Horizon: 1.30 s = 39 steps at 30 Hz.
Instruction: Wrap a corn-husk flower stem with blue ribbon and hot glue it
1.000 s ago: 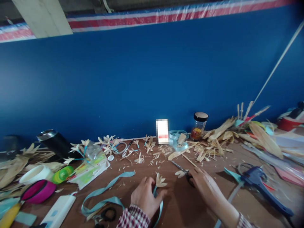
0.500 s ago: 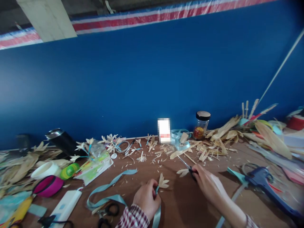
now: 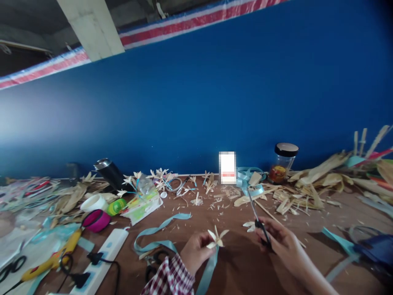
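Note:
My left hand point(image 3: 198, 250) pinches a small pale flower point(image 3: 217, 237) with narrow petals that look like dried corn husk. A light blue ribbon point(image 3: 208, 270) runs down from beneath the flower towards the front of the table. My right hand point(image 3: 278, 237) grips a slim tool with a black handle and a thin metal end point(image 3: 253, 207), pointing up and away from me; its exact kind is unclear. Beside that tool lies another pale petal piece point(image 3: 249, 226) on the table. Black-handled scissors point(image 3: 150, 268) are partly hidden behind my left sleeve.
Loose blue ribbon point(image 3: 144, 243) curls left of my left hand. Further left are a power strip point(image 3: 106, 256), a yellow glue gun point(image 3: 66, 250) and a pink ring point(image 3: 96, 220). A lidded jar point(image 3: 281, 164) stands behind husk scraps point(image 3: 322, 172); a blue glue gun point(image 3: 377, 250) lies right.
My left hand has raised and turned the flower so its petals face me. The right hand's tool now points more upright. The view has swung left.

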### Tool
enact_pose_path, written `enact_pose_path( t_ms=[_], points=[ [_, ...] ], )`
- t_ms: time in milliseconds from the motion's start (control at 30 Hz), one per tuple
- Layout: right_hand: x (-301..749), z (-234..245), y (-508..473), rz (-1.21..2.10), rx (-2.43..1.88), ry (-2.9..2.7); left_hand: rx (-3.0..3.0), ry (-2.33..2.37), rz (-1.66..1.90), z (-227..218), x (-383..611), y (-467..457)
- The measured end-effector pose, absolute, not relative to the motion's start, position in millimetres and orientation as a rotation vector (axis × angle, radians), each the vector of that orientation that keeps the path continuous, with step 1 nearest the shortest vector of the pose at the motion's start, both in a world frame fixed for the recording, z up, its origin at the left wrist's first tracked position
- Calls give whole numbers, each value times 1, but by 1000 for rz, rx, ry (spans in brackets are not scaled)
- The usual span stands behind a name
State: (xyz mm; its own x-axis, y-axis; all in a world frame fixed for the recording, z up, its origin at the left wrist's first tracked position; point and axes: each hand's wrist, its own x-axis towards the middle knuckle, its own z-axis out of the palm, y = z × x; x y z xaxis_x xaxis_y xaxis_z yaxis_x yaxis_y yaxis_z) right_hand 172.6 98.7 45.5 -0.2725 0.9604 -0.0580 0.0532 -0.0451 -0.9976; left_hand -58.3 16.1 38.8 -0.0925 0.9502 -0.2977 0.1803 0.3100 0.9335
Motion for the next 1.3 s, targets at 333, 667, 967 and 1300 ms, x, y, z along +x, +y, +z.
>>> enact_pose_path(
  t_ms=[333,667,967,1300],
  points=[
    [155,34,79,1873,-981,-1101,384,1092,1175,43,-23,27],
    [159,35,85,1805,-1043,-1048,849,1473,1039,40,-34,24],
    [165,41,88,1630,-1090,-983,1518,1824,764,60,-49,16],
    [165,33,89,1663,-1125,-1080,1808,1917,398,39,-27,29]
  ],
)
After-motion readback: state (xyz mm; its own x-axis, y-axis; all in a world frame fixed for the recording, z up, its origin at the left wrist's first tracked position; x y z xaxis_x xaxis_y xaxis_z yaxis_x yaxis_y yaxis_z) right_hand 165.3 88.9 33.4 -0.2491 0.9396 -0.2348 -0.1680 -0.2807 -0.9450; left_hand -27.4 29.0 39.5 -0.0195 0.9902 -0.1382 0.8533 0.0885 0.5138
